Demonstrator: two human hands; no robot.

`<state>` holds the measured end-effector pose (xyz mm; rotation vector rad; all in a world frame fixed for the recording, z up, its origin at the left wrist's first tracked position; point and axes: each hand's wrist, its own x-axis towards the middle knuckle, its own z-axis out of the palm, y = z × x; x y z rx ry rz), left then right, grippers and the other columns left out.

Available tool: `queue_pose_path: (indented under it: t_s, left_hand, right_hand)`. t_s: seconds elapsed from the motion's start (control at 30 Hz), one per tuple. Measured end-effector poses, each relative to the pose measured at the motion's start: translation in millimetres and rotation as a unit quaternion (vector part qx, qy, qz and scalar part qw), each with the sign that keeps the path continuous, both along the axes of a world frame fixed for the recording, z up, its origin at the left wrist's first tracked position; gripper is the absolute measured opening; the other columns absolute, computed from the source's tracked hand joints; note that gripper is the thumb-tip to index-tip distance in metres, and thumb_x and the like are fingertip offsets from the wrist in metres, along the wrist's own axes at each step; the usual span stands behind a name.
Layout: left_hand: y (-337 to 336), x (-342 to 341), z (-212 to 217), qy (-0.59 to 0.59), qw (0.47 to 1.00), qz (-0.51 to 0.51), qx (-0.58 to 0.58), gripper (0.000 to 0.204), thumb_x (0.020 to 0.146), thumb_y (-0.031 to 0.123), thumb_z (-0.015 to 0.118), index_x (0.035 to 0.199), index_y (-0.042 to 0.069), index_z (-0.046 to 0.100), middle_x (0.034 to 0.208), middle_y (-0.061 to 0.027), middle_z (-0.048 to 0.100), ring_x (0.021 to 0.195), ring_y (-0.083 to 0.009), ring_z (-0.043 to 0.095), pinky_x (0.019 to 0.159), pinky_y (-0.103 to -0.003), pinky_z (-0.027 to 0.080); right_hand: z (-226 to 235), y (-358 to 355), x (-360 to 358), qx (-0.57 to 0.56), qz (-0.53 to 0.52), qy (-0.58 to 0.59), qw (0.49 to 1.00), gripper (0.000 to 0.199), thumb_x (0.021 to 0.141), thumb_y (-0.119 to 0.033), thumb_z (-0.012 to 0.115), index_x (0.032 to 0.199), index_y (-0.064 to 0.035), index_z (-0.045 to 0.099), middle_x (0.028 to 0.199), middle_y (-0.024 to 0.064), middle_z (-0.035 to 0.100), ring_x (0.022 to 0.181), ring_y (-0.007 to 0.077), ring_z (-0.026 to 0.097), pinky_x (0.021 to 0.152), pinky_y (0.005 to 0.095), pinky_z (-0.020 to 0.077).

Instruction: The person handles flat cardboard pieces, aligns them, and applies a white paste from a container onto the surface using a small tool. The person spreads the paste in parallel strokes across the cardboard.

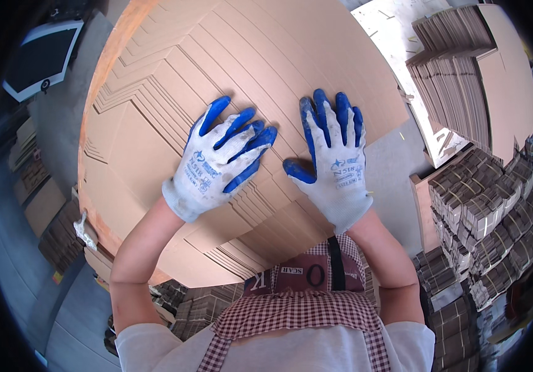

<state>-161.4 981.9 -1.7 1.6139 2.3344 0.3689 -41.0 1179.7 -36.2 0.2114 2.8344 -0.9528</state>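
Note:
A big pile of flat brown cardboard sheets, fanned out in steps, fills the middle of the view. My left hand, in a white glove with blue fingers, lies flat on the sheets with its fingers spread. My right hand, in the same kind of glove, rests flat on the sheets beside it, fingers pointing away from me. Neither hand grips anything. I wear a checked apron.
Stacks of folded cardboard stand on a white pallet at the upper right. Several tied bundles of small cardboard pieces are piled at the right. A dark screen sits upper left. More cardboard stacks lie low on the left.

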Motion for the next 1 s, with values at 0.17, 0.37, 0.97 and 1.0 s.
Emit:
queue_pose_path:
  t_s: [0.17,0.37,0.97,1.0]
  left_hand:
    - [-2.8,0.5,-0.3,-0.004,1.0,-0.016,0.007,0.047,0.075,0.012,0.071,0.122,0.011,0.07,0.117,-0.0059,0.067,0.125,-0.0286,0.058,0.113,-0.059,0.037]
    - [1.6,5.7,-4.3,-0.013,0.999,-0.029,0.031,0.044,0.074,0.014,0.07,0.117,0.01,0.071,0.11,-0.0045,0.068,0.117,-0.0266,0.061,0.114,-0.06,0.036]
    - [-7.2,-9.0,-5.0,-0.062,0.995,0.014,0.072,0.038,0.078,0.011,0.068,0.115,0.01,0.073,0.109,-0.0055,0.067,0.112,-0.0276,0.062,0.115,-0.057,0.037]
    - [-5.9,-7.8,-3.0,-0.064,0.995,0.012,0.072,0.036,0.078,0.011,0.068,0.114,0.009,0.073,0.11,-0.0056,0.068,0.112,-0.0279,0.062,0.115,-0.057,0.037]
  right_hand:
    - [-3.0,-3.7,1.7,-0.005,-0.01,-0.004,1.0,0.093,0.078,-0.034,0.079,0.156,-0.0106,0.033,0.162,0.0158,0.028,0.151,0.0405,0.019,0.123,0.0559,0.0139]
    - [0.4,-3.7,-1.8,0.003,-0.006,-0.02,1.0,0.092,0.079,-0.032,0.079,0.156,-0.011,0.033,0.163,0.0139,0.027,0.152,0.0396,0.018,0.123,0.0549,0.0137]
    - [22.2,-13.1,53.9,-0.058,-0.112,0.04,0.991,0.049,0.082,-0.019,0.076,0.128,-0.0102,0.063,0.124,0.0102,0.062,0.115,0.0312,0.057,0.099,0.0438,0.0441]
    - [25.8,-16.6,65.9,-0.071,-0.103,0.019,0.992,0.045,0.082,-0.019,0.076,0.125,-0.0114,0.065,0.116,0.0086,0.065,0.108,0.0296,0.061,0.096,0.0427,0.0452]
